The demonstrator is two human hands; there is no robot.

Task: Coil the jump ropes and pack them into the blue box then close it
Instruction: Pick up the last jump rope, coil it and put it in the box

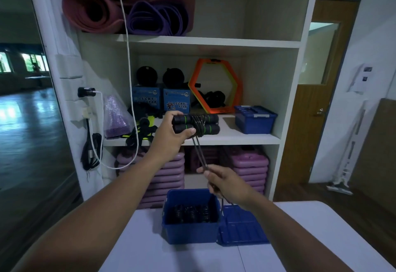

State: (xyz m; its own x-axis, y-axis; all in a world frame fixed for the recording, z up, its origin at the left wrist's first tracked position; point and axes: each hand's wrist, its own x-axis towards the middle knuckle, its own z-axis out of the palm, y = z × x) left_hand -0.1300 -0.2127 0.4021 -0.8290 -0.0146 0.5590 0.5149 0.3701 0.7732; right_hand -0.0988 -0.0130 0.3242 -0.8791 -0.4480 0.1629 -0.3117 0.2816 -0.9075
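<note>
My left hand (pixel 171 129) grips the two black handles with green rings of a jump rope (pixel 205 125), held side by side at shelf height with cord wound around their middle. The cord (pixel 198 149) runs taut down to my right hand (pixel 227 183), which is closed on it. Below my hands the open blue box (pixel 190 232) stands on the white table (pixel 192 259), with several coiled black ropes (pixel 190 213) inside. Its blue lid (pixel 242 226) lies flat against the box's right side.
A white shelf unit (pixel 214 136) stands behind the table. It holds a second closed blue box (pixel 255 119), loose black ropes (pixel 137 134) at the left, orange hexagon rings (pixel 215 85) and two Lucky Star cartons (pixel 175 100). Purple steppers are stacked below, rolled mats above.
</note>
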